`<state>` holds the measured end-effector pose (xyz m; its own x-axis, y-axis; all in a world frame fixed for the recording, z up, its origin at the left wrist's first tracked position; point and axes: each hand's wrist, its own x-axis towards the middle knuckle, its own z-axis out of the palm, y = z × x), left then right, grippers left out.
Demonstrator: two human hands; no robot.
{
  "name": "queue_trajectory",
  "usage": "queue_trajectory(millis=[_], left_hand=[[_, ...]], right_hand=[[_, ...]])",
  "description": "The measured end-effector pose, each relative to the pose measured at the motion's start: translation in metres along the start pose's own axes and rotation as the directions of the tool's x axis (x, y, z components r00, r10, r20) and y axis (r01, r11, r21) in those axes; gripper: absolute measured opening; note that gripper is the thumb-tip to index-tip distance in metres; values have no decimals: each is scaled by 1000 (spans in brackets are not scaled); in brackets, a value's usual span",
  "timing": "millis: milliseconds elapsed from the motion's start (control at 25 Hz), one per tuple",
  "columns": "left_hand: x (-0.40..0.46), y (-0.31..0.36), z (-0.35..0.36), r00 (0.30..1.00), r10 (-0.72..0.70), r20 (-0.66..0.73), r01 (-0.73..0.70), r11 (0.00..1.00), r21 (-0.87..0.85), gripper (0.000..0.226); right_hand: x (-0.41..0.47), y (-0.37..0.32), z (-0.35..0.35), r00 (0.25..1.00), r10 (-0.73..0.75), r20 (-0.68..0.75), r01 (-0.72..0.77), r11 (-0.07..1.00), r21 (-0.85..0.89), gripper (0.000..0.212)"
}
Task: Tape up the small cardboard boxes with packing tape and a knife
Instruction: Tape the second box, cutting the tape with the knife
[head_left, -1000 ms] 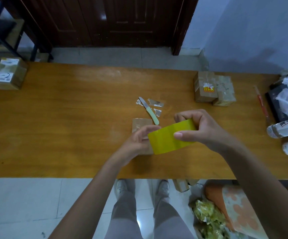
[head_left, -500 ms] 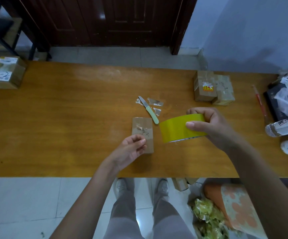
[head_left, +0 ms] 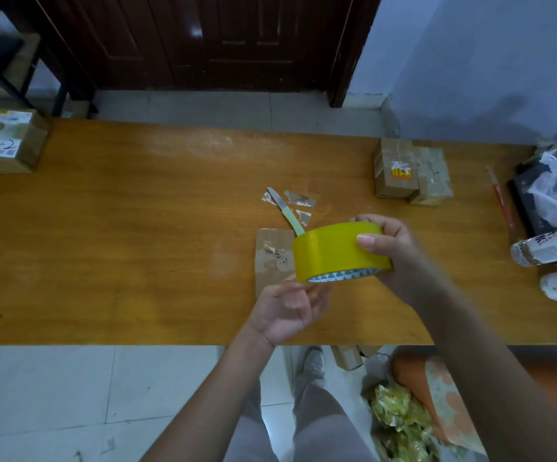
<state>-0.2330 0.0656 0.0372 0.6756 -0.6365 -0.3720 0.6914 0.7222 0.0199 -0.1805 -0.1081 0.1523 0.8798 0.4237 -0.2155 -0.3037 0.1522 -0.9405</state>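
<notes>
Tape roll [head_left: 337, 251]: yellow, held above the near middle of the table [head_left: 103, 245], partly over the small box.
Right hand [head_left: 393, 251]: fingers curled round the roll, thumb pressed on its outer face.
Left hand [head_left: 290, 301]: fingertips at the roll's lower left edge, seemingly picking for the tape end; whether anything is pinched cannot be told.
Small box [head_left: 270, 258]: lies flat just under the roll, flaps closed, contents hidden.
Knife [head_left: 285, 211]: just beyond the box, among tape scraps.
Risk: the end may tear or re-stick if peeled crookedly; pulled tape could drag the light box.
Other boxes: two taped ones [head_left: 410, 171] far right, one [head_left: 12, 140] far left, all closed.
</notes>
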Motion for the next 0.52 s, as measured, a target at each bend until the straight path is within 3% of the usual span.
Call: queue_trajectory(millis=[280,520], left_hand=[[0,28,3,951,150,-270,-49,937,346,38],[-1,50,-1,830,370,-416,21,726,688,7]], right_hand=[[7,6,-4,999,-7,-50,6,1000,-27,25],[15,18,-6,995,4,-102,-19,990,-143,32]])
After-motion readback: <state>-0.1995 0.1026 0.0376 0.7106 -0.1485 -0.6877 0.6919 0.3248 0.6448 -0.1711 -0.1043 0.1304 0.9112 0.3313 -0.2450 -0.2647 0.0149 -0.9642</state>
